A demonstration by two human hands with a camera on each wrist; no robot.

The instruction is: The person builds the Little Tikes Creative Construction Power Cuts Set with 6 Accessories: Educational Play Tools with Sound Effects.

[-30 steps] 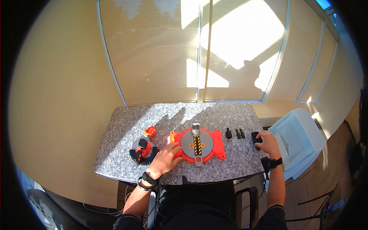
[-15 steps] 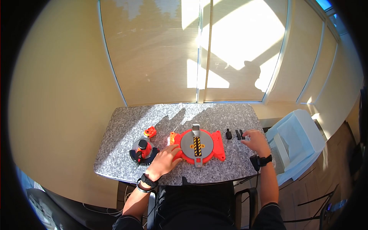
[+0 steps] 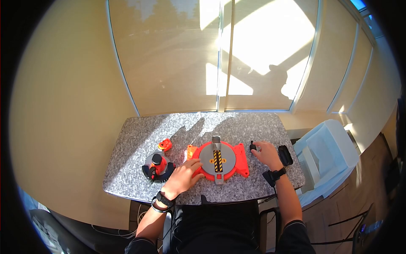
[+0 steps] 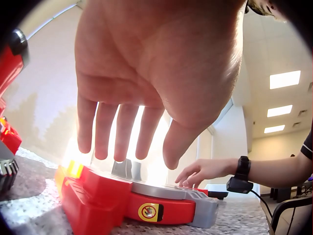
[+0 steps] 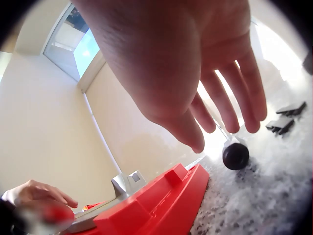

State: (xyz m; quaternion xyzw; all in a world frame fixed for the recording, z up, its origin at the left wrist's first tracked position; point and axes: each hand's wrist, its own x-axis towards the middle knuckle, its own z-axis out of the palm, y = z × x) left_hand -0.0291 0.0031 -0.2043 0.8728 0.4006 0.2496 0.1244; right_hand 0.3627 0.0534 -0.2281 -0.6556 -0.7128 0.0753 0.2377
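Observation:
A red toy base with a round grey disc (image 3: 206, 161) and a yellow-black striped strip lies flat mid-table. My left hand (image 3: 182, 178) is at its left edge, fingers straight; in the left wrist view the palm and fingers hover over the red casing (image 4: 161, 210). My right hand (image 3: 267, 154) reaches down at a small black piece with a thin stem (image 3: 253, 146). In the right wrist view, fingertips come close above its round black end (image 5: 235, 156), with no finger wrapped around it. Two slim black pieces (image 5: 280, 126) lie beyond, hidden under the hand in the head view.
A black case-like object (image 3: 285, 155) sits at the table's right edge. On the left stand a red-and-black toy on a round dark base (image 3: 157, 165) and a small orange-red part (image 3: 165, 145). A light-blue bin (image 3: 330, 156) is beside the table.
My right hand has left the black case-like object at the right edge and moved left, past the slim pieces, to the small stemmed piece. My left hand has stayed in place.

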